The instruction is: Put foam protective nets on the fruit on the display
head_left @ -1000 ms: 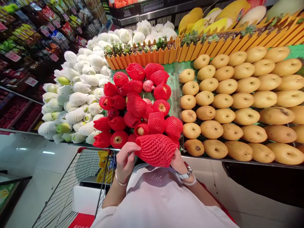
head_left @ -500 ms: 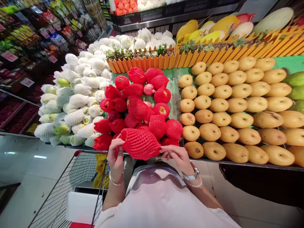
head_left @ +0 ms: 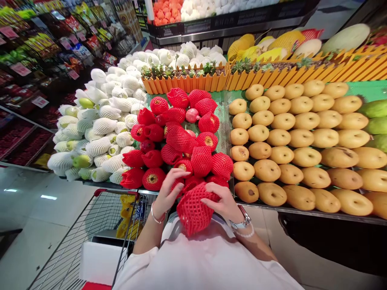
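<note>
A pomegranate in a red foam net [head_left: 196, 213] is tilted close against my white shirt, the net's mesh stretched wide. My right hand [head_left: 222, 201] grips it from the right, fingers over the upper side and thumb on the mesh. At its upper left is my left hand [head_left: 169, 192], thumb and fingers apart; whether the fingertips touch the net I cannot tell. Just beyond both hands lies a heap of pomegranates [head_left: 181, 137], most in red foam nets. A bare pink one [head_left: 192, 115] shows near the back.
Fruit in white foam nets [head_left: 105, 125] is piled to the left. Rows of yellow oval fruit [head_left: 284, 139] fill the right side. An orange picket planter [head_left: 184, 84] with succulents runs behind. A shopping cart [head_left: 90, 233] stands at my left.
The netted pomegranate has come nearer my body and turned from lying sideways to pointing down toward me. My left hand has let go of the net's left end and moved right.
</note>
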Motion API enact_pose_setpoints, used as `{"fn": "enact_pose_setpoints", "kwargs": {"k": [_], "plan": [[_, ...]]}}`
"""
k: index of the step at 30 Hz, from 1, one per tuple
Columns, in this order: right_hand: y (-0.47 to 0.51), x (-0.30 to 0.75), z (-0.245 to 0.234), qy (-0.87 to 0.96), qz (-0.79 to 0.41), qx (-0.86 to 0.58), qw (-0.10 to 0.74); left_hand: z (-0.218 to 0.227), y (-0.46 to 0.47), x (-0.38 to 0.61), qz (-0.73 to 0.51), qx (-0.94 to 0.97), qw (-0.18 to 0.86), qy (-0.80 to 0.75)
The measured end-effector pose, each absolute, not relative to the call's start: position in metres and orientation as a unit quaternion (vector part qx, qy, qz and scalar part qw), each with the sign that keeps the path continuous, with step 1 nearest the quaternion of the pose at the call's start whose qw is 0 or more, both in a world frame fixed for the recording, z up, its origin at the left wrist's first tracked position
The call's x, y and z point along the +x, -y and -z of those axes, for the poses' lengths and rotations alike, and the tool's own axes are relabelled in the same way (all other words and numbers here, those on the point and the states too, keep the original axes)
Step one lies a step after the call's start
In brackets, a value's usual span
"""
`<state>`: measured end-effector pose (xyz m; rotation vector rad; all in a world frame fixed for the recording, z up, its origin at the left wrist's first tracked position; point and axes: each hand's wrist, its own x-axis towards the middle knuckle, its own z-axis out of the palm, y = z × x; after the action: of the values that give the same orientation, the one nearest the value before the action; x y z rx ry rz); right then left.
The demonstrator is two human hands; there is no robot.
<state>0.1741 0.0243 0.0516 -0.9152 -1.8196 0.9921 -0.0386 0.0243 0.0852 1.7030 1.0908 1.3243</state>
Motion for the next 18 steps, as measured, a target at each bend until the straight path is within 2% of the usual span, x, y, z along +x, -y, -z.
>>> {"fn": "enact_pose_setpoints", "kwargs": {"k": [2,4,7,10,13,16,18], "plan": [[-0.022,0.179,-0.045,0.647,-0.358,-0.438,0.512,-0.08,-0.015,-0.042,-0.649,0.545,0.311,-0.43],[-0.019,0.181,-0.039,0.545,-0.304,-0.514,0.589,-0.075,-0.003,-0.045,-0.722,0.486,0.288,-0.4],[-0.014,0.179,-0.031,0.47,-0.321,-0.542,0.619,-0.069,0.011,-0.046,-0.648,0.562,0.305,-0.413],[-0.011,0.177,-0.025,0.492,-0.444,-0.469,0.584,-0.063,0.016,-0.048,-0.571,0.62,0.292,-0.451],[-0.012,0.178,-0.026,0.569,-0.545,-0.351,0.505,-0.055,0.018,-0.054,-0.58,0.621,0.27,-0.452],[-0.014,0.177,-0.034,0.69,-0.55,-0.257,0.395,-0.046,0.023,-0.061,-0.608,0.581,0.281,-0.463],[-0.011,0.17,-0.04,0.761,-0.518,-0.204,0.332,-0.041,0.025,-0.063,-0.597,0.56,0.328,-0.471]]}}
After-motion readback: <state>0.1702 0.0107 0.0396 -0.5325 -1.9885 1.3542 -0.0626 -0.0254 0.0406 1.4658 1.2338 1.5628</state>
